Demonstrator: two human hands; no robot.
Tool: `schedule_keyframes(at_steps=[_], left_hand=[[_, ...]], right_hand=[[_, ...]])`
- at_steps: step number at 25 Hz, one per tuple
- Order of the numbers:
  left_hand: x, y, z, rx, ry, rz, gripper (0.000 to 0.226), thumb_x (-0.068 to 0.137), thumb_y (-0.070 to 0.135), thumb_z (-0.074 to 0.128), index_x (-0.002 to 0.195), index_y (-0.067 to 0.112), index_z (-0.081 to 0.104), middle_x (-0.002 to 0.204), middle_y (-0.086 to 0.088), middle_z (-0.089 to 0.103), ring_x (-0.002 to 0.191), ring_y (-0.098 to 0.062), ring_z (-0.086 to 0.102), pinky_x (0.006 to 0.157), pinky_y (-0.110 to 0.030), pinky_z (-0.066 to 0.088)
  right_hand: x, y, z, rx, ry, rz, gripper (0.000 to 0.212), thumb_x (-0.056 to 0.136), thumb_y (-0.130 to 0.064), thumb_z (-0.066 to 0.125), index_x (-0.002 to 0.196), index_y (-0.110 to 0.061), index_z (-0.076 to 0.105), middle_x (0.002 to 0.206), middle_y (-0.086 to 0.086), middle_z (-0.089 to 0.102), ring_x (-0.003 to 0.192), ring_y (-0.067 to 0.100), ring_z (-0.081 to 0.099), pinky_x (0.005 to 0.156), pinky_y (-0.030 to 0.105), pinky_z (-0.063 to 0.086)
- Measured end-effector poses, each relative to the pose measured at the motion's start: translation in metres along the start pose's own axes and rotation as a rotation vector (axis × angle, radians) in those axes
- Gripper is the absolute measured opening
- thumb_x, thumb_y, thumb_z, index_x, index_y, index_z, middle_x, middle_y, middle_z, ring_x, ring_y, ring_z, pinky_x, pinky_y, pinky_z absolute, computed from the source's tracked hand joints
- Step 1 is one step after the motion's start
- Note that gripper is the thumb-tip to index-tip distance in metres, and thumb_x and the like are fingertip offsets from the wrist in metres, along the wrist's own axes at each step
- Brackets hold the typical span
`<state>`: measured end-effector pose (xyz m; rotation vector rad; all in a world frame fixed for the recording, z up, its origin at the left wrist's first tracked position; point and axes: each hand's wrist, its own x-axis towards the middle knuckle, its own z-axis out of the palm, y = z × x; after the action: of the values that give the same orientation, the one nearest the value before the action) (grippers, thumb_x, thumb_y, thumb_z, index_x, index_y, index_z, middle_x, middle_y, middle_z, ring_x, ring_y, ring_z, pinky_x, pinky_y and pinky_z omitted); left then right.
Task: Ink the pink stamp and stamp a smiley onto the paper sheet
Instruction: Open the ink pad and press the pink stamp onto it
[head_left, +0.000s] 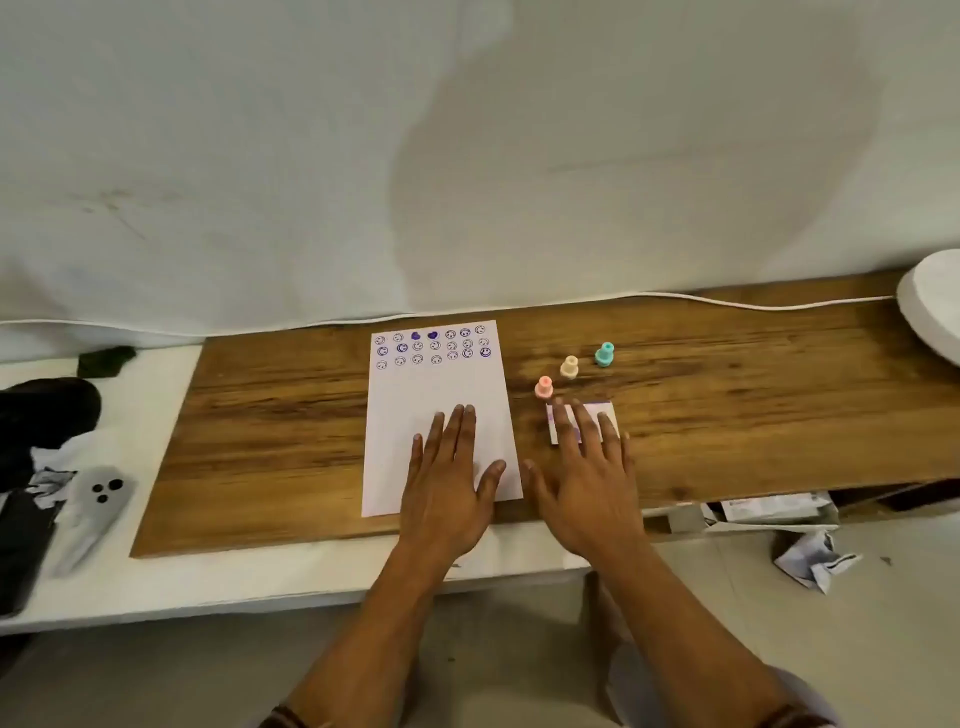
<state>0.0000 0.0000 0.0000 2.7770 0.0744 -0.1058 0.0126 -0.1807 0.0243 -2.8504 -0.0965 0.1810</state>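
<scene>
A white paper sheet (415, 395) lies on the wooden board (270, 415), its top rows filled with purple smiley prints. My left hand (452, 483) rests flat on the sheet's lower part, fingers spread. The pink stamp (544, 387) stands upright just right of the sheet. A small white ink pad with purple ink (592, 413) lies below it, half hidden under the fingers of my right hand (587, 478), which hovers flat and holds nothing.
A beige stamp (570, 367) and a teal stamp (604, 354) stand behind the pink one. A grey controller (98, 499) and dark cloth (41, 415) lie at left. A white round object (930, 312) sits at the far right. Crumpled paper (815, 561) is on the floor.
</scene>
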Motion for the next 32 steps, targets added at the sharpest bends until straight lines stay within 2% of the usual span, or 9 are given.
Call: schedule_keyframes(at_steps=[5, 7, 9, 14, 18, 21, 25, 29, 32], left_hand=[[0.008, 0.006, 0.026, -0.073, 0.013, -0.007, 0.088, 0.089, 0.079, 0.009, 0.163, 0.034, -0.001, 0.173, 0.010, -0.001, 0.160, -0.015, -0.002, 0.124, -0.034, -0.015], [0.019, 0.013, 0.029, -0.077, 0.026, 0.042, 0.087, 0.089, 0.078, 0.011, 0.163, 0.034, 0.003, 0.173, 0.010, 0.001, 0.159, -0.014, -0.001, 0.122, -0.033, -0.017], [0.026, 0.015, 0.033, -0.080, 0.032, 0.077, 0.081, 0.094, 0.073, 0.023, 0.163, 0.033, 0.011, 0.173, 0.009, 0.008, 0.160, -0.015, 0.004, 0.121, -0.031, -0.017], [0.034, 0.028, 0.034, -0.176, 0.063, 0.076, 0.071, 0.094, 0.058, 0.049, 0.158, 0.032, 0.033, 0.167, 0.007, 0.034, 0.156, -0.017, 0.025, 0.122, -0.031, -0.009], [0.041, 0.041, 0.038, -0.230, -0.018, 0.039, 0.078, 0.086, 0.044, 0.067, 0.156, 0.035, 0.033, 0.163, 0.006, 0.042, 0.153, -0.020, 0.033, 0.122, -0.033, -0.006], [0.042, 0.040, 0.040, -0.240, -0.013, 0.025, 0.080, 0.085, 0.038, 0.072, 0.155, 0.035, 0.034, 0.159, 0.005, 0.047, 0.150, -0.020, 0.039, 0.126, -0.035, 0.001], [0.039, 0.039, 0.039, -0.245, 0.035, -0.009, 0.078, 0.086, 0.043, 0.073, 0.152, 0.039, 0.031, 0.160, 0.005, 0.046, 0.152, -0.023, 0.034, 0.123, -0.037, 0.010], [0.037, 0.035, 0.038, -0.270, -0.002, -0.057, 0.084, 0.086, 0.043, 0.071, 0.157, 0.038, 0.026, 0.167, 0.006, 0.033, 0.158, -0.025, 0.019, 0.119, -0.035, 0.008], [0.038, 0.032, 0.034, -0.287, -0.014, -0.066, 0.085, 0.084, 0.039, 0.072, 0.157, 0.038, 0.028, 0.168, 0.007, 0.032, 0.158, -0.026, 0.018, 0.119, -0.037, 0.007]], right_hand=[[0.023, -0.001, 0.014, 0.066, 0.202, 0.079, 0.082, 0.094, -0.074, 0.043, 0.162, -0.032, 0.026, 0.171, 0.006, 0.032, 0.157, 0.036, 0.028, 0.125, 0.057, 0.027], [0.036, 0.001, 0.014, 0.063, 0.179, 0.167, 0.084, 0.092, -0.075, 0.047, 0.161, -0.032, 0.026, 0.170, 0.009, 0.031, 0.154, 0.037, 0.031, 0.120, 0.056, 0.033], [0.043, 0.009, 0.016, 0.054, 0.122, 0.248, 0.087, 0.092, -0.075, 0.050, 0.161, -0.030, 0.023, 0.169, 0.013, 0.030, 0.152, 0.038, 0.030, 0.119, 0.052, 0.036], [0.049, 0.013, 0.016, 0.095, 0.094, 0.264, 0.081, 0.091, -0.067, 0.061, 0.155, -0.027, 0.030, 0.163, 0.013, 0.036, 0.149, 0.036, 0.032, 0.119, 0.048, 0.036], [0.048, 0.008, 0.013, 0.224, 0.023, 0.282, 0.087, 0.085, -0.065, 0.069, 0.154, -0.027, 0.032, 0.161, 0.011, 0.039, 0.145, 0.034, 0.038, 0.113, 0.046, 0.043], [0.053, 0.015, 0.007, 0.370, 0.102, 0.301, 0.082, 0.084, -0.056, 0.076, 0.149, -0.024, 0.037, 0.152, 0.009, 0.047, 0.137, 0.030, 0.045, 0.103, 0.042, 0.048], [0.069, 0.044, -0.009, 0.325, 0.220, 0.359, 0.089, 0.085, -0.052, 0.079, 0.153, -0.022, 0.029, 0.157, 0.014, 0.041, 0.142, 0.035, 0.040, 0.109, 0.051, 0.049], [0.085, 0.059, -0.014, 0.268, 0.139, 0.370, 0.089, 0.091, -0.053, 0.073, 0.160, -0.026, 0.024, 0.169, 0.014, 0.027, 0.154, 0.037, 0.027, 0.118, 0.056, 0.040], [0.086, 0.045, -0.012, 0.242, 0.216, 0.296, 0.070, 0.095, -0.051, 0.068, 0.154, -0.026, 0.039, 0.163, 0.013, 0.038, 0.148, 0.037, 0.036, 0.115, 0.056, 0.042]])
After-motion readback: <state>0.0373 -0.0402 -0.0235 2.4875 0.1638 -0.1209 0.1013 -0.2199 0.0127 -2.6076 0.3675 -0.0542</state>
